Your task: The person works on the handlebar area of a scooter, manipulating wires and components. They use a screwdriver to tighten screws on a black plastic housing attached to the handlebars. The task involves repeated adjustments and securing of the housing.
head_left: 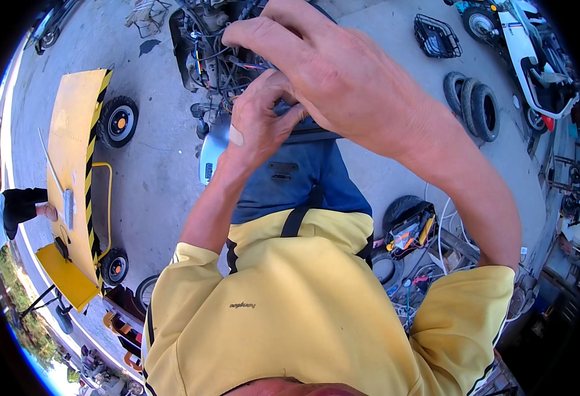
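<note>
My left hand (261, 113) is closed, with its thumb and forefinger drawn together. A pale plaster sits near its wrist. Whatever it pinches is hidden. My right hand (333, 72) crosses above and to the right of it, its fingers bent over the wiring; what lies under its fingertips is out of sight. Below both hands is a stripped-down vehicle front (214, 49) with dark frame parts and a tangle of exposed wires (199, 63), some with coloured strands. A light blue body panel (212, 153) shows beside my left forearm.
To the left stands a yellow panel (72, 132) with a black-striped edge and small wheels; another person's hand (50, 212) rests on it. On the right are several tyres (484, 111), a black basket (437, 36), a white scooter (527, 59), and an open tool bag (408, 231) among loose cables.
</note>
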Demonstrator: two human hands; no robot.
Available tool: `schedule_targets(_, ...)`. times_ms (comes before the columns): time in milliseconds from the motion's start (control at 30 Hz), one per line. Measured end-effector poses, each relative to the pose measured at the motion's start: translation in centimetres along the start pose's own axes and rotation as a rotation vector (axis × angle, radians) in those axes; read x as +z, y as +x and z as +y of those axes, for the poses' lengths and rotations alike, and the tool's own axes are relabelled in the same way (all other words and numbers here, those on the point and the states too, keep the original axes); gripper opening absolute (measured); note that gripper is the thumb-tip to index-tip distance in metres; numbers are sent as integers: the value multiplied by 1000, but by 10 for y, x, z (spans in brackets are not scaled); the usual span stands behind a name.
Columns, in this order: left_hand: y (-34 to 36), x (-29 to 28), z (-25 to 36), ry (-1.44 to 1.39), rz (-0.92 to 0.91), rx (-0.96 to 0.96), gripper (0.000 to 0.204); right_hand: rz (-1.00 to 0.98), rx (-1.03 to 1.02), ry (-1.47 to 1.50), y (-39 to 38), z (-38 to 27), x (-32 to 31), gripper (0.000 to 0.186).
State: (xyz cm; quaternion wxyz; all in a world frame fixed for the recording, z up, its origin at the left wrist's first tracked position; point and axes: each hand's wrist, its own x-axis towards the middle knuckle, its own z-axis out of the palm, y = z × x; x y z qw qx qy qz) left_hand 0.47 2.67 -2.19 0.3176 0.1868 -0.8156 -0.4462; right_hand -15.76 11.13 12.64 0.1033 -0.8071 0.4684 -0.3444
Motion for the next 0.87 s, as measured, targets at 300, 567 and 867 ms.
schedule_targets(300, 1, -3, -9, 65, 14, 147, 25, 45, 49, -48, -2, 11, 13, 55)
schedule_targets(567, -1, 7, 5, -5, 17, 23, 28, 59, 111, 93, -15, 13, 11, 62)
schedule_targets(867, -3, 6, -7, 32, 22, 51, 26, -6, 194, -106, -16, 8, 14, 68)
